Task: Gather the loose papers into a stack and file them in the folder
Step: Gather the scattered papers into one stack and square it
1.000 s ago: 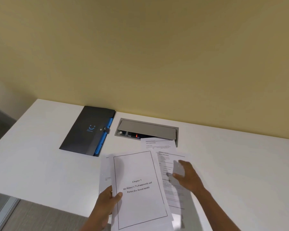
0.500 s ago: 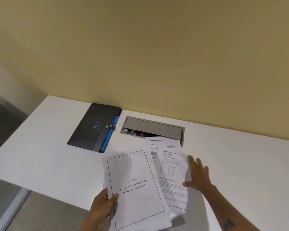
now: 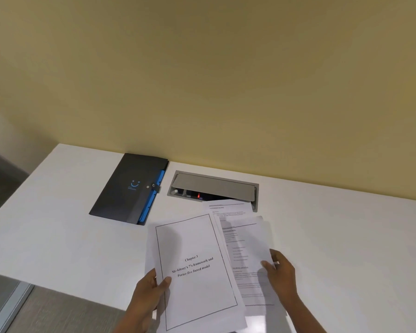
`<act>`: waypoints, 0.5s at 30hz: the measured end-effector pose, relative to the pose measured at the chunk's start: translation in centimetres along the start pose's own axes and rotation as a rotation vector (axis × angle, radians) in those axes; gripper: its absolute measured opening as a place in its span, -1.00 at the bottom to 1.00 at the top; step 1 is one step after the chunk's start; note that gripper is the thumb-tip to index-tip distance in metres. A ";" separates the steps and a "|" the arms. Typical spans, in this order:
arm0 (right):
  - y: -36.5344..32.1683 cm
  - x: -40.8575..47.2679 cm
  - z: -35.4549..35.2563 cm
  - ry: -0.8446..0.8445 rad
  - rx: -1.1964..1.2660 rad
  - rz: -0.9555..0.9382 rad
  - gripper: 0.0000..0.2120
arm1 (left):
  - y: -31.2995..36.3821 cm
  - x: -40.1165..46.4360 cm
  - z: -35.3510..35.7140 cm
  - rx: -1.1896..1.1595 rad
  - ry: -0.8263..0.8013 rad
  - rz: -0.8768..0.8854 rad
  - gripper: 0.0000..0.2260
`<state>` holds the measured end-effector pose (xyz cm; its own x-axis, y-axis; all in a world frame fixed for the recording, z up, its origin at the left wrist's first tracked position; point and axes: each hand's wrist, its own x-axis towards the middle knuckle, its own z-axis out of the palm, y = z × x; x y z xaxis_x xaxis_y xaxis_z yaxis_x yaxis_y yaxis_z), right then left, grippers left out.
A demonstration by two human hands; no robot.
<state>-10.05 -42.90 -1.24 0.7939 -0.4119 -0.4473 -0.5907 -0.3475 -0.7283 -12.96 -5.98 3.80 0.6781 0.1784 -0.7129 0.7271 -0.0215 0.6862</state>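
Papers lie fanned across the near edge of the white table [image 3: 58,236], not yet squared. The bordered title sheet [image 3: 195,270] sits on top at the left, a printed sheet [image 3: 247,258] spreads out to its right, and a third sheet [image 3: 228,209] pokes out behind them, its top edge just over the rim of the grey cable hatch [image 3: 214,186]. The dark folder [image 3: 127,188] with its blue edge lies shut on the table, to the left of the hatch and apart from the papers.

The left hand [image 3: 149,299] has its grip closed on the lower left edge of the title sheet, thumb on top and fingers beneath. The right hand [image 3: 281,272] takes the right margin of the printed sheet, thumb over the page and fingers curled under the edge; this grip looks closed on the sheet, which appears slightly lifted. Both forearms come in low from the near edge, wrists angled inward toward each other.

To do the gathering well, I would judge that the right hand should slide its sheet leftward under or onto the title sheet while the left holds steady, and then draw the rear sheet back from the hatch. Tapping the edges on the table would square the stack before the folder is opened.
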 end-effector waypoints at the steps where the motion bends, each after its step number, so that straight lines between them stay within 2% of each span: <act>1: 0.1 -0.2 -0.1 0.004 0.040 0.001 -0.67 | 0.1 0.0 0.0 0.006 -0.005 0.005 -0.84; 6: -0.6 -1.4 -1.1 -0.051 0.254 0.013 -0.81 | 1.0 -0.2 0.5 0.011 -0.030 0.020 -0.81; 10: -1.8 -2.9 -1.1 -0.194 0.437 0.099 -0.82 | 1.7 -0.5 0.7 0.012 -0.053 0.020 -0.79; 15: -2.7 -4.8 1.1 -0.357 0.442 0.093 -0.79 | 2.3 -1.1 0.8 0.013 -0.126 -0.020 -0.80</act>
<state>-12.16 -39.07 2.32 0.7864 -0.0875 -0.6115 -0.6047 0.0932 -0.7910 -11.97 -7.01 6.08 0.6709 0.0537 -0.7396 0.7415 -0.0317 0.6703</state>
